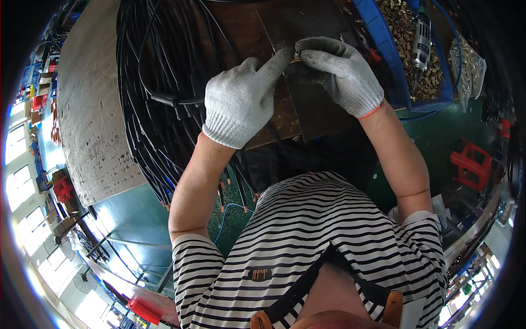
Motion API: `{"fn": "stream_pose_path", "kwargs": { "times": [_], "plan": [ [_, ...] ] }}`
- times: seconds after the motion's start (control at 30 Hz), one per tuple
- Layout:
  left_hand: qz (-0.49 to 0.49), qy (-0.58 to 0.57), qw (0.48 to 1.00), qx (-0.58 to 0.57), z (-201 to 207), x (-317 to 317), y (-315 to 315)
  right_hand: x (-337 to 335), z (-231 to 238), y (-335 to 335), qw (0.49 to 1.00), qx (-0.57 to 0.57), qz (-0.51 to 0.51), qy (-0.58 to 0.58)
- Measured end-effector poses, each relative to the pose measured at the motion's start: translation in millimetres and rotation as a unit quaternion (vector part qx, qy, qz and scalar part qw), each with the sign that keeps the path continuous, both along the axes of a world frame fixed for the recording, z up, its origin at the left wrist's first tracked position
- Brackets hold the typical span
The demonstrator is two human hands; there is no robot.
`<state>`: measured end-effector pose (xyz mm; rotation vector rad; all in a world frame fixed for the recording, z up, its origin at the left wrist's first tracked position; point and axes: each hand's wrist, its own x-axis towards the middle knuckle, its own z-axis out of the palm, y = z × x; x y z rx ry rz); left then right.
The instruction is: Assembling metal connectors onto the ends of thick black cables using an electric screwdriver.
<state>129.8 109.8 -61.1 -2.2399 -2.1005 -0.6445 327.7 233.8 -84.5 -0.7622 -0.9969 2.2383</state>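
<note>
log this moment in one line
left hand: gloved, fingertips at small piece; right hand: gloved, fingertips at same piece; black cables: left; blue bin: right

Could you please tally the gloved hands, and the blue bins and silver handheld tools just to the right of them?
Gloved hands, left hand and right hand: 2
Blue bin: 1
Silver handheld tool: 1
Total: 4
</note>
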Motion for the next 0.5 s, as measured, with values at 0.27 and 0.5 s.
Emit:
{"fn": "stream_pose_path", "kwargs": {
  "times": [0.27,0.5],
  "plan": [
    [0.017,-0.061,0.998,-0.03,1,-3,-1,-10,9,5,0.94,0.289,0.094,-0.153],
    [0.039,-0.067,0.996,-0.053,-6,-11,8,-21,3,15,0.814,0.515,0.075,-0.259]
  ]
}}
